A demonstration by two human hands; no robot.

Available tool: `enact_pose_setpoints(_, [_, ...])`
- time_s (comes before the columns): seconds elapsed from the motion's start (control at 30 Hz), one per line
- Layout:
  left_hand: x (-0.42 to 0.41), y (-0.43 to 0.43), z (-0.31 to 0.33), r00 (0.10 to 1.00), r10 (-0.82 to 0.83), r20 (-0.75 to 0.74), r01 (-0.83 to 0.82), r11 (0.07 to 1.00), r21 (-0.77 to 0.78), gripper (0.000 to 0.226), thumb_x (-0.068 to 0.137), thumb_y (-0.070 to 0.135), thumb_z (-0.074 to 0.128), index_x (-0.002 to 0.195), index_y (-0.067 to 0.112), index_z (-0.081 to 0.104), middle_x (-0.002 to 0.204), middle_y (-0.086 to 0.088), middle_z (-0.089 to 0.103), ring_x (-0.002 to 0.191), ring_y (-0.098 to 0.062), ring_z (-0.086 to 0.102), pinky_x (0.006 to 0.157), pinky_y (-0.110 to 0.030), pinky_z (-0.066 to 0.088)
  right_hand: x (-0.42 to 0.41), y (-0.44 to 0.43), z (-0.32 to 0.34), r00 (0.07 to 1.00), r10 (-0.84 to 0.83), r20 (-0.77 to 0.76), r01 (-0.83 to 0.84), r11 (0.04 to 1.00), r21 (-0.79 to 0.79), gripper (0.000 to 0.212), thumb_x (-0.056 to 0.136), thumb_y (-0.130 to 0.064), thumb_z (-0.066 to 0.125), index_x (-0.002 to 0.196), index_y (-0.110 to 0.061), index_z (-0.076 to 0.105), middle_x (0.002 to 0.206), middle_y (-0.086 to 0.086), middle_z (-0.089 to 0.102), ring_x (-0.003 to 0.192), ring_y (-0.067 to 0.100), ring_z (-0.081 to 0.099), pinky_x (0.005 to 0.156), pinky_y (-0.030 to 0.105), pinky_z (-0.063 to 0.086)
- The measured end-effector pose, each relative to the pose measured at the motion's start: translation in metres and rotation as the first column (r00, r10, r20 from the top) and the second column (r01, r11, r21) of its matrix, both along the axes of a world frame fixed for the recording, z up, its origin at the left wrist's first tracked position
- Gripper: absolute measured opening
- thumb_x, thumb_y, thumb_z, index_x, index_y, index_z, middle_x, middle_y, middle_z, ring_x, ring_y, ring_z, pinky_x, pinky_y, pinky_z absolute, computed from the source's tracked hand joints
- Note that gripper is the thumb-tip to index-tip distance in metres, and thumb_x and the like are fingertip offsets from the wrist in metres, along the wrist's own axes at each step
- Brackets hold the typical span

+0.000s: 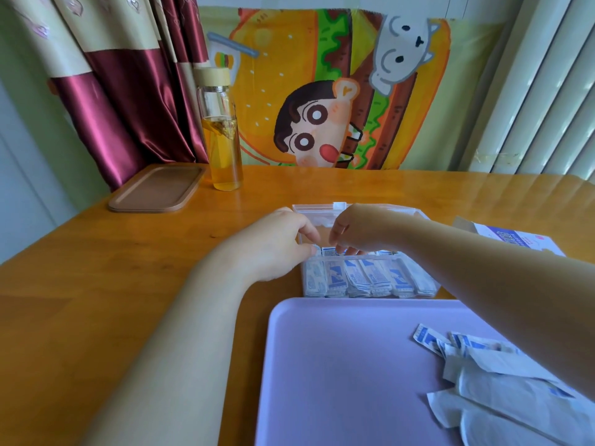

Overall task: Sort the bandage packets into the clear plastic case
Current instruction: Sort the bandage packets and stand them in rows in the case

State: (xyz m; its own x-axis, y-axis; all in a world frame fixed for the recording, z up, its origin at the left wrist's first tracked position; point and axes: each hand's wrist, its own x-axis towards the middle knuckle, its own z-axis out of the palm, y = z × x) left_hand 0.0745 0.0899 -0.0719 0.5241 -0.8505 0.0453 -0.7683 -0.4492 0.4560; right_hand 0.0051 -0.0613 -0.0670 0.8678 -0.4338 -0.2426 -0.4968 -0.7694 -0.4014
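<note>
The clear plastic case (370, 292) stands open on the table beyond the tray, its lid (318, 209) tipped back. Several white-and-blue bandage packets (367, 278) stand upright in a row inside it. My left hand (273, 243) rests on the case's left end, fingertips curled at the rim. My right hand (357, 231) reaches over the case from the right, its fingertips down among the packet tops, pinching a packet (328, 252). More loose packets (476, 355) lie in a pile on the right side of the lilac tray (338, 365).
A glass bottle of amber liquid (222, 133) and a brown lid-like tray (157, 188) stand at the table's far left. A white and purple cardboard box (512, 238) lies at the right edge. A curtain and cartoon cloth hang behind.
</note>
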Motion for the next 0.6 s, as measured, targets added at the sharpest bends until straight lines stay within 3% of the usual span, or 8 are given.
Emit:
enact_pose_setpoints(0.1, [0.000, 0.000, 0.000, 1.000, 0.003, -0.005, -0.003, 1.000, -0.005, 0.013, 0.093, 0.033, 0.054, 0.106, 0.035, 0.058, 0.115, 0.011, 0.040, 0.092, -0.009, 0.046, 0.072, -0.021, 0.037, 0.002, 0.003, -0.002, 0.999, 0.025, -0.039, -0.026, 0.999, -0.020, 0.027, 0.094, -0.005, 0.046, 0.115, -0.006, 0.063, 0.114, 0.010, 0.068, 0.104, 0.023, 0.065, 0.079, 0.026, 0.051])
enact_pose_setpoints(0.23, [-0.001, 0.000, -0.001, 1.000, 0.004, -0.001, -0.004, 1.000, -0.009, 0.010, 0.094, 0.033, 0.054, 0.103, 0.035, 0.057, 0.121, 0.010, 0.042, 0.091, -0.009, 0.047, 0.072, -0.021, 0.037, 0.003, 0.004, -0.004, 0.998, 0.026, -0.053, -0.027, 0.999, -0.028, 0.031, 0.098, -0.002, 0.036, 0.117, -0.007, 0.060, 0.118, 0.005, 0.066, 0.101, 0.012, 0.063, 0.064, 0.008, 0.044])
enact_pose_setpoints(0.43, [0.000, 0.000, -0.001, 1.000, 0.006, 0.008, -0.006, 1.000, -0.002, 0.013, 0.094, 0.033, 0.054, 0.106, 0.034, 0.057, 0.121, 0.010, 0.043, 0.092, -0.009, 0.047, 0.071, -0.021, 0.037, -0.003, 0.000, -0.002, 0.997, -0.036, 0.068, 0.032, 0.998, 0.059, 0.032, 0.095, 0.003, 0.033, 0.095, -0.009, 0.063, 0.103, 0.010, 0.069, 0.086, 0.016, 0.064, 0.070, 0.020, 0.052])
enact_pose_setpoints(0.6, [-0.006, 0.000, 0.001, 0.998, 0.024, 0.054, -0.025, 1.000, 0.015, 0.015, 0.095, 0.031, 0.050, 0.109, 0.030, 0.058, 0.120, 0.008, 0.045, 0.096, -0.010, 0.045, 0.076, -0.023, 0.036, -0.038, 0.002, 0.016, 0.945, -0.012, 0.328, 0.023, 0.999, -0.030, 0.019, 0.093, -0.008, 0.049, 0.089, -0.019, 0.065, 0.084, -0.005, 0.067, 0.074, 0.003, 0.063, 0.069, 0.018, 0.052])
